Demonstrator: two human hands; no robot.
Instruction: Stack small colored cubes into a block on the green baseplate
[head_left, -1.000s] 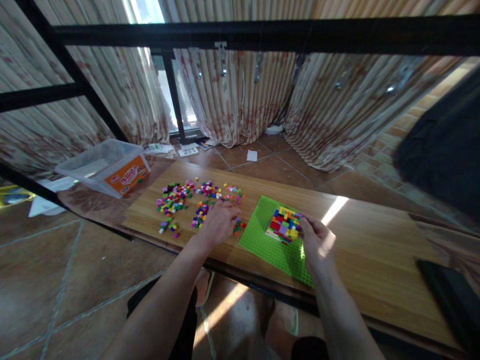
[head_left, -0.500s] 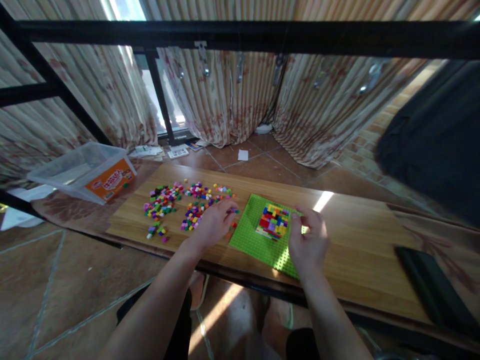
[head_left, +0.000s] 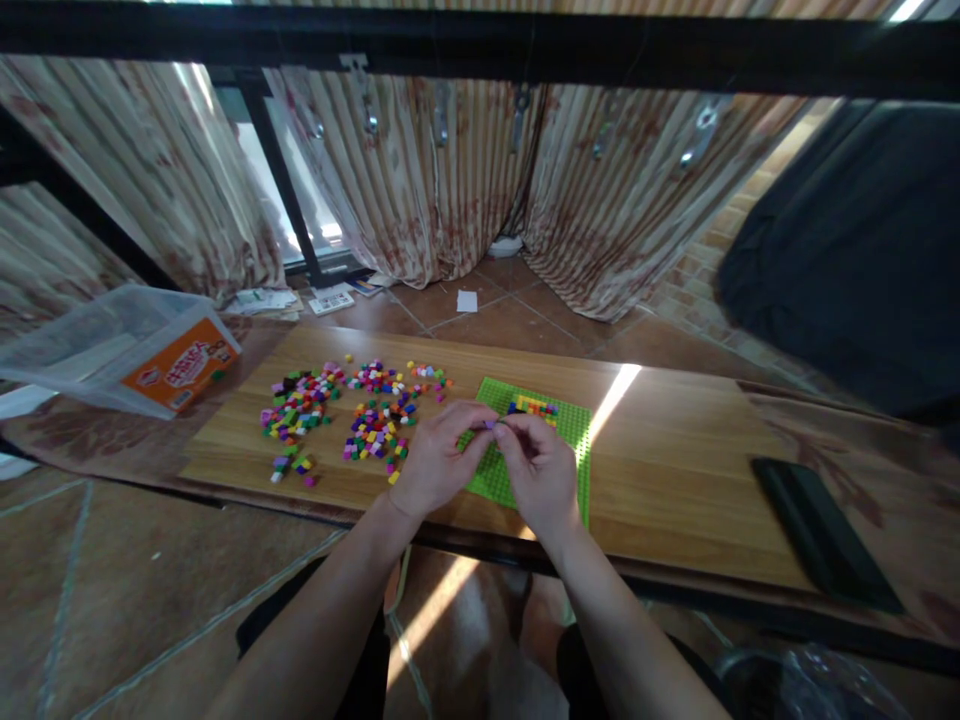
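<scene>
Both hands meet over the green baseplate [head_left: 579, 450], fingertips together. My left hand [head_left: 442, 455] pinches a small purple toy building brick [head_left: 490, 424]. From the other side, the thumb and forefinger of my right hand [head_left: 541, 475] close on the same brick; a darker bit beside it is too small to name. Behind my right fingers, a multicoloured block of stacked bricks [head_left: 536, 405] sits on the baseplate, its near part hidden. Loose bricks [head_left: 373, 432] lie in piles to the left of my left hand.
The wooden board [head_left: 667, 480] lies on a cloth-covered table. A clear plastic box [head_left: 90, 350] with an orange label stands at far left. To the right rests a dark flat object [head_left: 825, 535]. A black metal bar [head_left: 480, 45] crosses above, before curtains [head_left: 420, 190].
My left hand has come right from beside the brick piles, and my right hand has moved left across the baseplate. They now meet at the purple brick. The view has shifted slightly right.
</scene>
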